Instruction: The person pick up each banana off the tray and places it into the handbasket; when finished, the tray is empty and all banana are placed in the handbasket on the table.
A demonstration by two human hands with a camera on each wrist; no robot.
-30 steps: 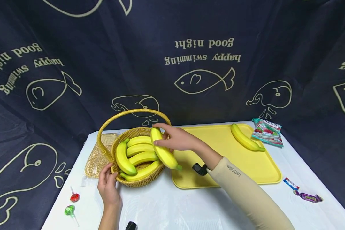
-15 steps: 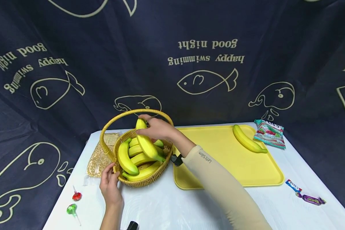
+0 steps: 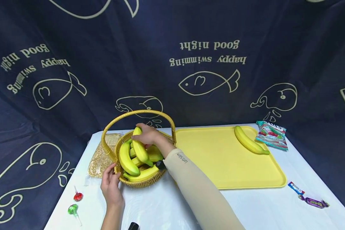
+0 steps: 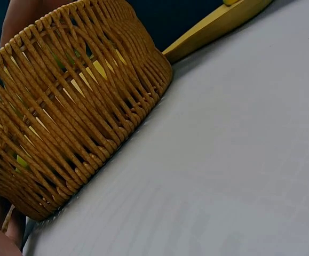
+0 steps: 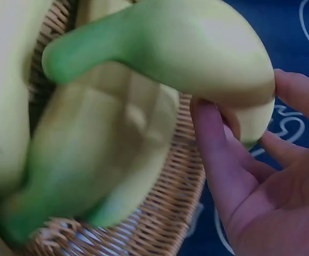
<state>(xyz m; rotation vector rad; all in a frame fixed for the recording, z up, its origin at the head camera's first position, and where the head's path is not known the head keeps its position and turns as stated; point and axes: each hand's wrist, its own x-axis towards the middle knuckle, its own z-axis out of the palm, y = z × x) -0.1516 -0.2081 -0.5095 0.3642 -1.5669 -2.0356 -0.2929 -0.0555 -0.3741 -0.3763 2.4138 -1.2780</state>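
Observation:
My right hand (image 3: 148, 134) pinches a yellow banana with a green stem (image 3: 140, 149) between thumb and fingers, inside the wicker basket (image 3: 138, 184). In the right wrist view, the held banana (image 5: 202, 48) is over other bananas (image 5: 101, 144), its green stem pointing left. Several bananas lie in the basket, one along its left side (image 3: 127, 159); the right hand and arm partly cover them. With fingers at the rim, my left hand (image 3: 112, 188) holds the basket's near left side. The left wrist view shows the woven wall (image 4: 79, 106) with that hand's fingers (image 4: 15, 226) low beside it.
A yellow tray (image 3: 207, 153) stands right of the basket, bearing one banana (image 3: 248, 142). Behind the basket's left side lies a bag of grains (image 3: 99, 161). Two lollipops (image 3: 78, 196) are at left; a teal snack bag (image 3: 272, 135) and two wrapped sweets (image 3: 314, 202) at right.
My right hand has carried the banana left from above the basket's right rim, then down among the other bananas. The left hand has stayed at the basket's rim.

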